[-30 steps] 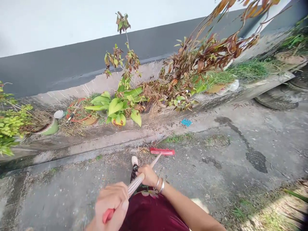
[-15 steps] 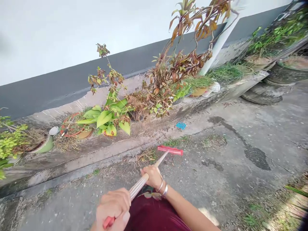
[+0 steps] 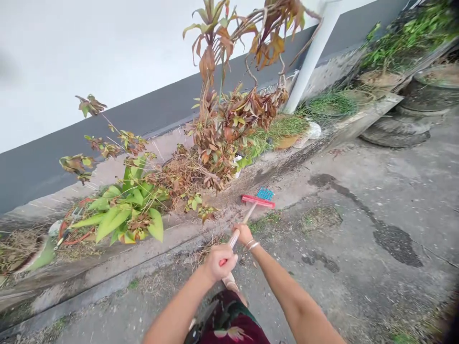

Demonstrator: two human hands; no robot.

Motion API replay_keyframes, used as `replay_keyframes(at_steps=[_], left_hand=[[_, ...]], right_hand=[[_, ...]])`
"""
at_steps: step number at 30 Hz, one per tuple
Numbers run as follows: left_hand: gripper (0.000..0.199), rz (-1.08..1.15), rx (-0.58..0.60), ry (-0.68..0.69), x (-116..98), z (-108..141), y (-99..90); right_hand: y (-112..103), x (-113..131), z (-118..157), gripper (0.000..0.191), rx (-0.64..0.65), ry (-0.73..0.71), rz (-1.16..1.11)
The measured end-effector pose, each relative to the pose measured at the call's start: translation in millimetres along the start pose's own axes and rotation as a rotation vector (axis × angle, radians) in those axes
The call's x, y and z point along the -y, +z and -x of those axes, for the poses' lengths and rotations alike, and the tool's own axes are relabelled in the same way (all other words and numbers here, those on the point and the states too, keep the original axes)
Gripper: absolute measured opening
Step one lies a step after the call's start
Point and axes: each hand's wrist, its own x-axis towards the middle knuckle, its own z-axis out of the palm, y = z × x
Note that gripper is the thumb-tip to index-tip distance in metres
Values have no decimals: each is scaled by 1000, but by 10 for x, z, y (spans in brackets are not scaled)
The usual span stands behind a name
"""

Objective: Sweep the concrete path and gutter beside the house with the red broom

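Both my hands grip the pale wooden handle of a long tool with a red bar-shaped head (image 3: 258,201); the underside of the head is hidden. My left hand (image 3: 220,262) is closed around the handle's near end, where a red tip pokes out. Farther along, my right hand (image 3: 244,235), with bangles at the wrist, wraps the handle closer to the head. The red head sits at the near edge of a blue plastic grid piece (image 3: 265,192) on the concrete ledge; whether they touch I cannot tell. Dry twigs (image 3: 206,248) lie just left of the handle.
Along the wall stand a broad-leaved green plant (image 3: 114,217) and a withered brown shrub (image 3: 211,143). A white pipe (image 3: 311,57) rises behind them. Stacked round slabs (image 3: 394,131) lie at the right. A dark wet patch (image 3: 398,241) marks the concrete.
The tool has moved forward, its red head going from the ground by the twigs up to the blue grid piece. Both arms are stretched farther out, and the view has shifted.
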Motion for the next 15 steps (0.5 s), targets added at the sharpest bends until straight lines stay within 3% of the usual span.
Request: replay_keyframes(at_steps=[3, 6, 10, 15], left_hand=[[44, -34, 40, -11, -37, -168, -79], [40, -102, 25, -24, -466, -255, -233], [35, -178, 1, 0, -1110, -277, -299], [34, -79, -29, 184, -1638, -182, -523]], right_hand=[[163, 35, -158, 27, 55, 6, -70], [241, 296, -81, 23, 109, -42, -136], [142, 668, 268, 22, 173, -132, -201], [-6, 1036, 747, 20, 158, -331, -339]])
